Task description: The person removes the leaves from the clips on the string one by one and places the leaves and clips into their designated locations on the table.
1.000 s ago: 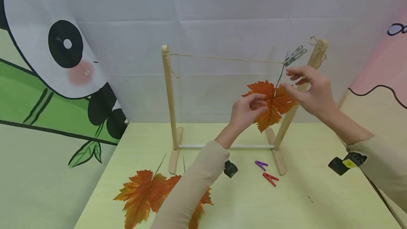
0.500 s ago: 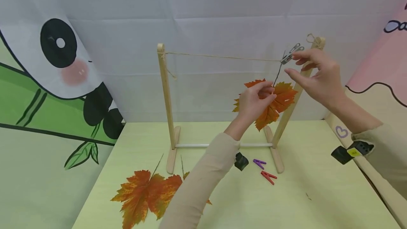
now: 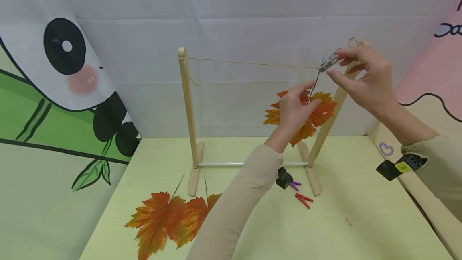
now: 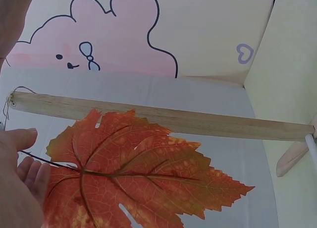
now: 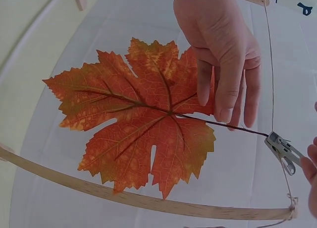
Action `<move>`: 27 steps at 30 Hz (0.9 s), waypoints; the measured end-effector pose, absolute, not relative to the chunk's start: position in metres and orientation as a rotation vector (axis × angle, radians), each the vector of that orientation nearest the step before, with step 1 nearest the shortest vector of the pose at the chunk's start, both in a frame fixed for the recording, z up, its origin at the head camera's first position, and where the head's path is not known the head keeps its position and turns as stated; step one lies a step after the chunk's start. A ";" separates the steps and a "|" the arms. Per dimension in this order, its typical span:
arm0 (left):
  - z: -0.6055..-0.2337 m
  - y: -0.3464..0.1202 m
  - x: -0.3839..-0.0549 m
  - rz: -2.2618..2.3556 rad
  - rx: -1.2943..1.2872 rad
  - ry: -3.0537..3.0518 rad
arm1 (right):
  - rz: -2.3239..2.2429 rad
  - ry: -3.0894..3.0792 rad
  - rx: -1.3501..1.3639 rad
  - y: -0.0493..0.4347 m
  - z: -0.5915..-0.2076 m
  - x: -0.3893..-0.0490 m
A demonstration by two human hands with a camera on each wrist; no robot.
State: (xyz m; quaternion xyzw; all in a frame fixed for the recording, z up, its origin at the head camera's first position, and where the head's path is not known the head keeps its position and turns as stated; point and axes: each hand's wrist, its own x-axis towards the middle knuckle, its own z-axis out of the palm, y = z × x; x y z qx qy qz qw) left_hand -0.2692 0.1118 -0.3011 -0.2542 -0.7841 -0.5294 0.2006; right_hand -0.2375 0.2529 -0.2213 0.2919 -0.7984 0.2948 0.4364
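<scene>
An orange-red artificial leaf (image 5: pixel 133 109) hangs by its dark stem (image 3: pixel 315 81) from a metal clothes peg (image 3: pixel 327 62) on the string. Against the stem is my left hand (image 3: pixel 297 105), thumb and fingers on either side; in the left wrist view a gap shows between thumb and fingers. Part of the leaf lies behind this hand. My right hand (image 3: pixel 368 75) is at the peg's handle end. Its fingertips touch the handle in the right wrist view, while the thumb stands apart from it.
The string (image 3: pixel 252 63) spans two wooden posts (image 3: pixel 189 107) joined by a white bar (image 3: pixel 220 164). More leaves (image 3: pixel 155 222) lie at front left, partly behind my left sleeve. A purple peg (image 3: pixel 296 185) and a red peg (image 3: pixel 304 200) lie near the stand's right foot.
My left hand has moved up and right from the leaf to its stem. My right hand has risen to the metal peg's handle. The leaf has shifted slightly.
</scene>
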 end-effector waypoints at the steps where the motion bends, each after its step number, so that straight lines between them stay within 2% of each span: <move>1: -0.301 0.112 -0.270 -1.491 -0.710 -2.186 | 0.728 -1.986 0.728 0.253 -0.221 -0.238; 14: -0.302 0.116 -0.272 -1.330 -0.611 -2.266 | 0.754 -1.962 0.718 0.257 -0.217 -0.241; 27: -0.307 0.120 -0.272 -1.378 -0.547 -2.273 | 0.739 -1.967 0.735 0.265 -0.212 -0.244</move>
